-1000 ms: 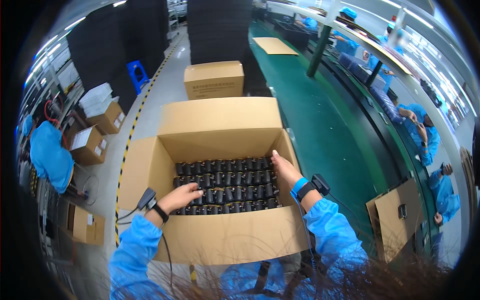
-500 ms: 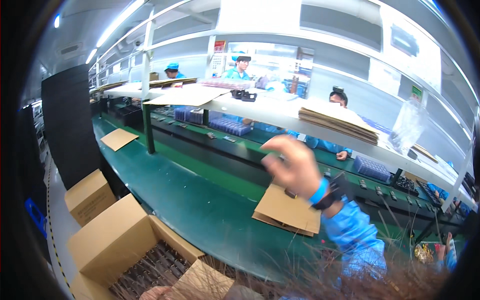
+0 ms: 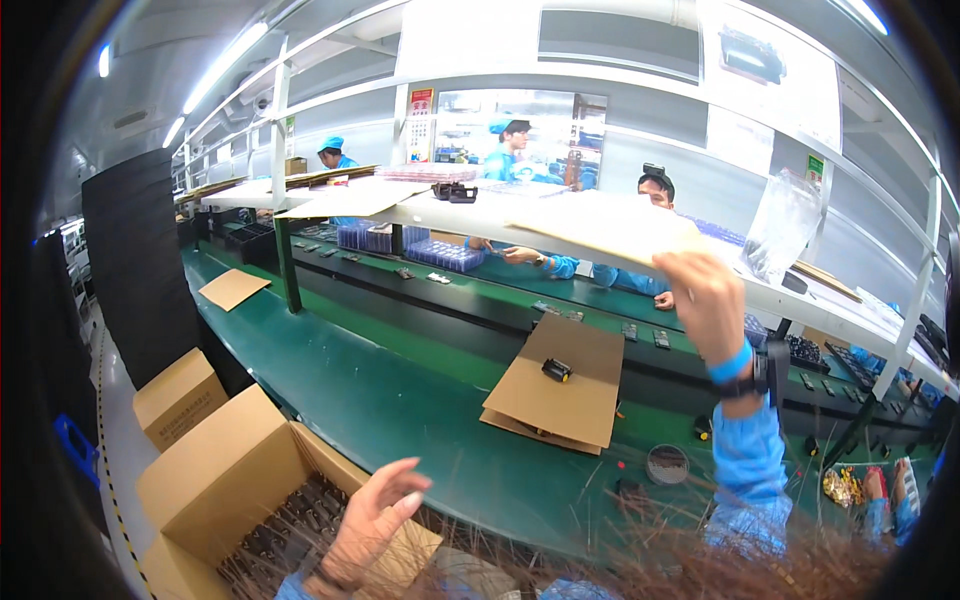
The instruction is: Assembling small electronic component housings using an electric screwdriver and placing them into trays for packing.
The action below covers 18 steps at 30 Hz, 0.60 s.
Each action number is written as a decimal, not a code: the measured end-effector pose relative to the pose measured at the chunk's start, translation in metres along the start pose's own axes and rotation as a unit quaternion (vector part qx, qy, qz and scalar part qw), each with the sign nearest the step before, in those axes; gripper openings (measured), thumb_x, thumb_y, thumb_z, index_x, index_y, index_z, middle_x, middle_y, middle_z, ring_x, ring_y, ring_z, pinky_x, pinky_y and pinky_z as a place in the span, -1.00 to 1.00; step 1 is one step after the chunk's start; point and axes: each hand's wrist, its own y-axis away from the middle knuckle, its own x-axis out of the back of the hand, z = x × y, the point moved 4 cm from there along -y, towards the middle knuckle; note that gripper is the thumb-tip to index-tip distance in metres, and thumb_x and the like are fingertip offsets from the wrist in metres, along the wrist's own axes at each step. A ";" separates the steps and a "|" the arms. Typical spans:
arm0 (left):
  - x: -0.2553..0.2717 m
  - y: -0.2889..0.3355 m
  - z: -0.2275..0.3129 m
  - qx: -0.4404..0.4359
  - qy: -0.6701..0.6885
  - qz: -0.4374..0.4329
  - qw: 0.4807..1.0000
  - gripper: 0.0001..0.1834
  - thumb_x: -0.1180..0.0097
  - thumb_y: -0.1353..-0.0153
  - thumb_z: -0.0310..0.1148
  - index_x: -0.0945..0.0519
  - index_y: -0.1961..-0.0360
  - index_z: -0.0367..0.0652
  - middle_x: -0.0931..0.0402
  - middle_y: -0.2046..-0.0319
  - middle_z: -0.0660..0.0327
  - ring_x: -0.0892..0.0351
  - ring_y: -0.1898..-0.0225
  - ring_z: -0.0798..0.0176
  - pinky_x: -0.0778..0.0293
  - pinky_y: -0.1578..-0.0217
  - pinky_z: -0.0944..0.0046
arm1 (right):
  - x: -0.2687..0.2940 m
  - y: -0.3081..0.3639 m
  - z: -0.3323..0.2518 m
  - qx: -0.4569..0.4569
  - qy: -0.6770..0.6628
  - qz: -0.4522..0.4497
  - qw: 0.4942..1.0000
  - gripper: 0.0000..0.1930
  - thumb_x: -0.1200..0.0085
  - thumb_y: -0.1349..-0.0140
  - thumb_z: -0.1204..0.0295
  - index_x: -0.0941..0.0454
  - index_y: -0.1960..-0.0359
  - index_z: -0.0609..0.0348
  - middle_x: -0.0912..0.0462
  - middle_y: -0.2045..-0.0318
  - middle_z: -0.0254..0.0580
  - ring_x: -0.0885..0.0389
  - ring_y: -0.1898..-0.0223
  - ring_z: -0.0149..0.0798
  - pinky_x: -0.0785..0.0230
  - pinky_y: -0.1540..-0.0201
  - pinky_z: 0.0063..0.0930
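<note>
- The right hand [image 3: 708,305] pinches the near right corner of a pale cardboard sheet [image 3: 600,224].
- That sheet is up at the front edge of the white shelf [image 3: 455,211].
- The left hand [image 3: 372,518] holds nothing; its fingers are loose and spread over the near side of the open box [image 3: 215,465].
- The box sits just beside the near edge of the green counter [image 3: 400,400], with rows of black parts [image 3: 285,530] inside.
- Folded brown cardboard [image 3: 575,400] lies by the counter's far edge, and one black part [image 3: 557,370] rests on top.
- A flat brown piece [image 3: 234,289] lies near the counter's left end.
</note>
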 end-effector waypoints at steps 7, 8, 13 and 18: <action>-0.106 -0.098 0.036 -0.009 0.129 -0.140 0.982 -0.43 -0.04 -0.44 -0.26 -0.27 -0.39 -0.24 -0.46 -0.20 0.06 -0.53 -0.17 0.14 -0.47 -0.12 0.18 | 0.024 0.016 -0.043 -0.001 -0.032 0.046 0.998 -0.75 -0.20 -0.03 0.62 -0.74 0.24 0.10 -0.76 0.29 -0.21 -0.72 0.19 -0.15 -0.56 0.16 -0.32; -0.114 -0.108 0.043 -0.011 0.128 -0.144 0.981 -0.43 -0.04 -0.44 -0.26 -0.27 -0.39 -0.24 -0.46 -0.20 0.06 -0.53 -0.17 0.14 -0.47 -0.12 0.18 | 0.020 0.007 -0.035 -0.016 -0.030 0.041 0.999 -0.77 -0.20 -0.04 0.60 -0.74 0.25 0.09 -0.76 0.29 -0.22 -0.71 0.20 -0.15 -0.56 0.17 -0.30; -0.146 -0.136 0.050 -0.044 0.123 -0.177 0.975 -0.47 -0.02 -0.46 -0.27 -0.28 -0.36 -0.22 -0.46 -0.16 0.10 -0.56 -0.13 0.17 -0.51 -0.06 0.24 | -0.029 -0.025 0.057 -0.042 -0.003 0.024 0.999 -0.84 -0.20 -0.11 0.49 -0.74 0.26 0.06 -0.75 0.30 -0.23 -0.71 0.20 -0.12 -0.54 0.17 -0.23; -0.133 -0.123 0.028 -0.042 0.105 -0.184 0.976 -0.47 -0.04 -0.44 -0.30 -0.29 -0.36 -0.21 -0.47 -0.15 0.11 -0.58 -0.11 0.18 -0.51 -0.04 0.25 | -0.089 -0.015 0.104 -0.057 -0.097 -0.110 0.988 -0.78 -0.20 -0.17 0.39 -0.74 0.20 0.20 -0.75 0.24 -0.04 -0.69 0.12 0.00 -0.51 -0.01 -0.20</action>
